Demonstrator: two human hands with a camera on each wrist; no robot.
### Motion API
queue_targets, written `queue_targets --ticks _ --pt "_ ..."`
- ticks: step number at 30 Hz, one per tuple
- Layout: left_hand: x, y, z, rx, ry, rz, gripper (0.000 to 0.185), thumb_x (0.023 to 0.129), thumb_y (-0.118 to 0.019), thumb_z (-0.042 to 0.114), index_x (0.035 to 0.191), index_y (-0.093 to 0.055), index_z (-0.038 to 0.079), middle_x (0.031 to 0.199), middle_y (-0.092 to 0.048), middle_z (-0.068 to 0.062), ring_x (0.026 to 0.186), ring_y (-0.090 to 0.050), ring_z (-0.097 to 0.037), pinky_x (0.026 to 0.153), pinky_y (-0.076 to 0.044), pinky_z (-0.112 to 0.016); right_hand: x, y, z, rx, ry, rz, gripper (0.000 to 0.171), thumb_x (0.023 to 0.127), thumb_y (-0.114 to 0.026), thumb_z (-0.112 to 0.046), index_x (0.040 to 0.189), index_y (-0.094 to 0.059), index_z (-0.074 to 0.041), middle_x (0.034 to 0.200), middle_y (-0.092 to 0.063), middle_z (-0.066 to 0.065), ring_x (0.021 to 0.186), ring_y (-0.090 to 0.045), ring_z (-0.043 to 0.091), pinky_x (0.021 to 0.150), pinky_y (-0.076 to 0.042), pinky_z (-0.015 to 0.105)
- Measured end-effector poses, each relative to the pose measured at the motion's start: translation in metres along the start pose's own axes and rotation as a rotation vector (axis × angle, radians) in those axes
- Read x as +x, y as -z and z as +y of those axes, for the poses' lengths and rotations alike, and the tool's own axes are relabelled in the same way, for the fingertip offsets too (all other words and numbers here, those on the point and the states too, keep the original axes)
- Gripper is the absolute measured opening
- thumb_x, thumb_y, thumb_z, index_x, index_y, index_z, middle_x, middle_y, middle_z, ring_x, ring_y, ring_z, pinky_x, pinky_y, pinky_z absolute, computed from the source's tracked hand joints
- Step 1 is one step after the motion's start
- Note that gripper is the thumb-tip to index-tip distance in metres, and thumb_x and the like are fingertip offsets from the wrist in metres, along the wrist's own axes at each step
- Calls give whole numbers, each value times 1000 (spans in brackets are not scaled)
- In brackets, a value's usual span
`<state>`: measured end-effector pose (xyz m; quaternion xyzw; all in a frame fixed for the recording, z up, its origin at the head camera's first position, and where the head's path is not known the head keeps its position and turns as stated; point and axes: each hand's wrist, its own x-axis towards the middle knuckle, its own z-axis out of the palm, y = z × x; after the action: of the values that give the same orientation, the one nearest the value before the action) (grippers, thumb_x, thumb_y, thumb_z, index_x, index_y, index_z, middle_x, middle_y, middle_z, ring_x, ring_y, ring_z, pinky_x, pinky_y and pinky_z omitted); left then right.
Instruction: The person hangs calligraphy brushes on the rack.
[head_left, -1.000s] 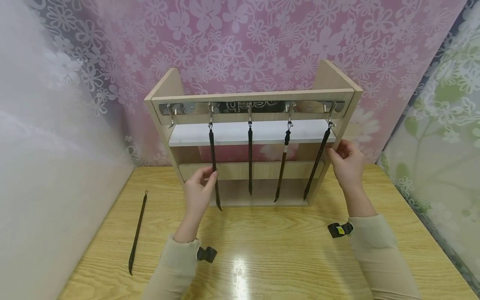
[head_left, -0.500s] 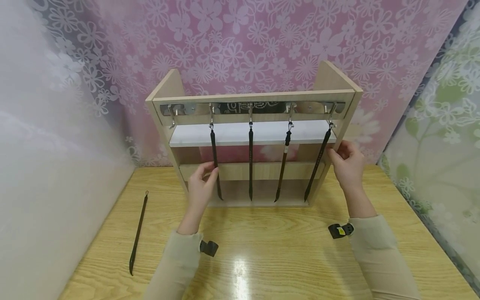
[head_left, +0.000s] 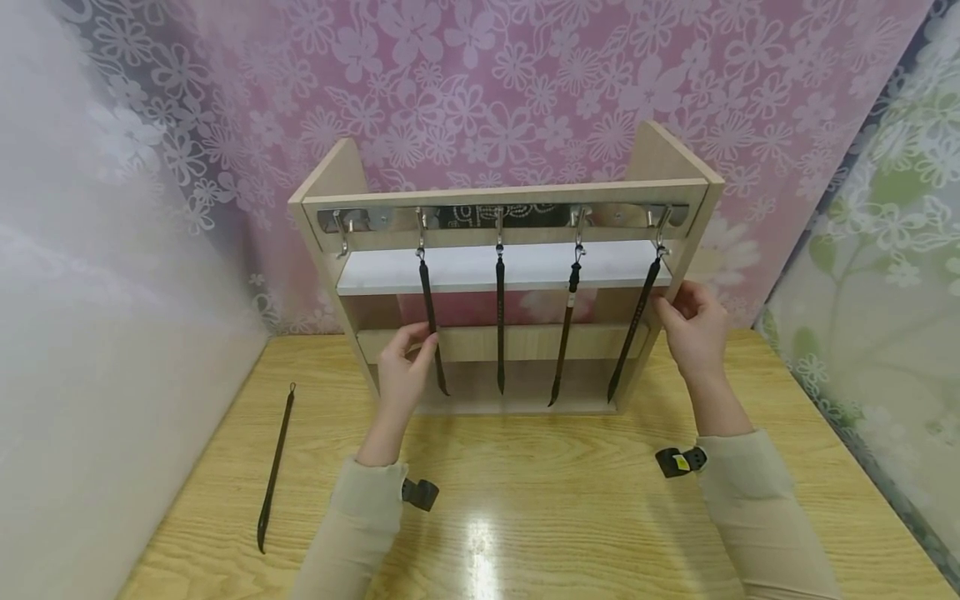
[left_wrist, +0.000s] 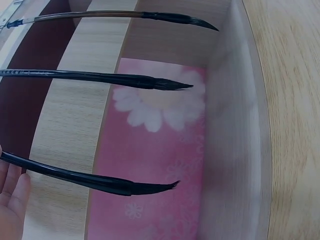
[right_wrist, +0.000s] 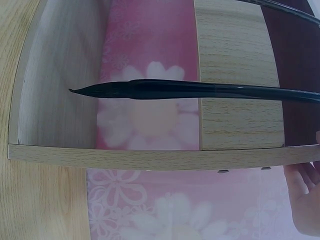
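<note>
A pale wooden open-backed rack (head_left: 678, 158) with a polished steel hook rail (head_left: 502, 216) across its top front stands at the back of a light oak-grain table (head_left: 540, 500), against a pink flower-patterned curtain (head_left: 487, 75); four long, thin, dark calligraphy brushes hang from the rail's hooks, tips down; the leftmost hook (head_left: 342, 232) carries nothing. The left hand (head_left: 401, 375) pinches the second-hook hanging brush (head_left: 431, 321) about midway down its shaft, thumb and forefinger curled to it, so that the brush slants a little to the right at its tip; in the left wrist view this same brush (left_wrist: 95, 179) runs just past the fingertips (left_wrist: 17, 192), its bristle end pointed and slightly bent. The right hand (head_left: 693, 325) rests against the rack's right side panel, its fingertips closed on the slanting rightmost brush (head_left: 636, 317) near the upper half of the shaft; the right wrist view shows that brush (right_wrist: 200, 90) crossing in front of the rack's lower rail, with only the fingers' edge (right_wrist: 305, 200) in sight. A fifth dark loose brush (head_left: 274, 467) lies flat on the table well to the left of the rack, apart from both hands; a white translucent curtain (head_left: 90, 333) hangs on that side.
</note>
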<state>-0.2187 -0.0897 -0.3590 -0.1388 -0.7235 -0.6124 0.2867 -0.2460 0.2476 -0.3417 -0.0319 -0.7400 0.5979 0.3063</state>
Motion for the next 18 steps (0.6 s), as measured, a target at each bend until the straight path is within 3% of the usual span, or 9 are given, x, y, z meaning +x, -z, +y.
queue_targets --ticks 13,18 --pt "-8 13 -3 -8 -31 12 15 80 -57 -9 94 -57 -16 91 -60 -27 83 -59 -33 71 -53 -35 -1 0 -2 -12 31 2 20 80 -61 -2 99 -58 1 83 -56 -7 81 -56 3 73 -47 13" --pt "-15 26 -11 10 -35 2 15 80 -57 -10 94 -57 -16 91 -59 -29 80 -60 -24 69 -52 -24 -1 0 -1 -40 26 3 21 80 -62 -3 100 -58 1 82 -56 -7 81 -56 3 74 -47 13"
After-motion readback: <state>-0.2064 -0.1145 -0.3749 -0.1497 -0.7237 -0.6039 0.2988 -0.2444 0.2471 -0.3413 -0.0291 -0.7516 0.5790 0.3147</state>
